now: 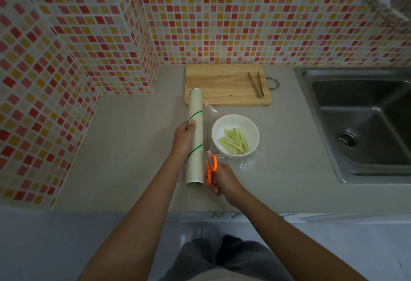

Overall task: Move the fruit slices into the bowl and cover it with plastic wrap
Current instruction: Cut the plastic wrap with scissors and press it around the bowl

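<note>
The fruit slices (234, 141) are all in the white bowl (251, 125), and the cutting board (222, 85) holds only tongs (256, 84), so that step looks done. Plastic wrap (210, 111) stretches from the roll (195, 111) over the bowl. The left hand (185, 140) clamps the roll to the counter; the right hand (222, 180) grips orange scissors (211, 167) at the sheet's near edge (cutting remains, then tucking). Blades barely show; the film's edges are hard to trace.

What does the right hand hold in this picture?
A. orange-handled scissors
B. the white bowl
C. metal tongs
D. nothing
A: the right hand grips the orange-handled scissors beside the plastic wrap roll; the tongs lie on the cutting board.
</note>
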### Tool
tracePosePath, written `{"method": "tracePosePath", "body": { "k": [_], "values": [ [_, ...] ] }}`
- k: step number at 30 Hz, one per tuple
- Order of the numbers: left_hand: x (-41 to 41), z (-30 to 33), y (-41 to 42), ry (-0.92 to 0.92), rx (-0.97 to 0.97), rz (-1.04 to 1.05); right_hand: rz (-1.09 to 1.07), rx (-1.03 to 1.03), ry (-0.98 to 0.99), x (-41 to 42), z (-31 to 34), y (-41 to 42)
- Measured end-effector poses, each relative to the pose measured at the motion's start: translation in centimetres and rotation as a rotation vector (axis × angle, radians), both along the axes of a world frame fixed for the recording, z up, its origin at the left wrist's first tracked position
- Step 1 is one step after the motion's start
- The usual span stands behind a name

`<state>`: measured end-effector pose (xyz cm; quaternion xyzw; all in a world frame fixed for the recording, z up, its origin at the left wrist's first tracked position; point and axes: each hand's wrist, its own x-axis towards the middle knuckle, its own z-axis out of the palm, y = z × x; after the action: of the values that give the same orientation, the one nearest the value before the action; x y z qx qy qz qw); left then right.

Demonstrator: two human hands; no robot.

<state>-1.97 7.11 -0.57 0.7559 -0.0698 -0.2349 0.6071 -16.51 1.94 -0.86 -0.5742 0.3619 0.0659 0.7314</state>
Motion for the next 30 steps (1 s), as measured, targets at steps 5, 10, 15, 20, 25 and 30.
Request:
{"method": "tracePosePath", "body": {
  "k": [5, 10, 15, 20, 25, 30],
  "values": [
    [0.1, 0.2, -0.1, -0.001, -0.005, 0.014, -0.018, -0.039, -0.08, 0.6, -0.3, -0.3],
    [0.1, 0.4, 0.1, 0.004, 0.007, 0.008, -0.022, -0.035, -0.091, 1.6, -0.2, -0.5],
    [-0.1, 0.6, 0.0, -0.002, 0.004, 0.007, -0.01, -0.096, -0.102, 2.7, 0.3, -1.1],
    [-0.2, 0.8, 0.1, 0.002, 0.008, 0.015, -0.031, -0.056, -0.086, 3.3, 0.3, -1.6],
    [-0.3, 1.3, 0.1, -0.015, 0.008, 0.005, -0.049, -0.039, -0.117, 4.3, 0.5, -2.2],
    [0.0, 1.5, 0.0, -0.004, 0.009, 0.012, -0.053, -0.037, -0.159, 4.9, 0.6, -2.5]
  ]
}}
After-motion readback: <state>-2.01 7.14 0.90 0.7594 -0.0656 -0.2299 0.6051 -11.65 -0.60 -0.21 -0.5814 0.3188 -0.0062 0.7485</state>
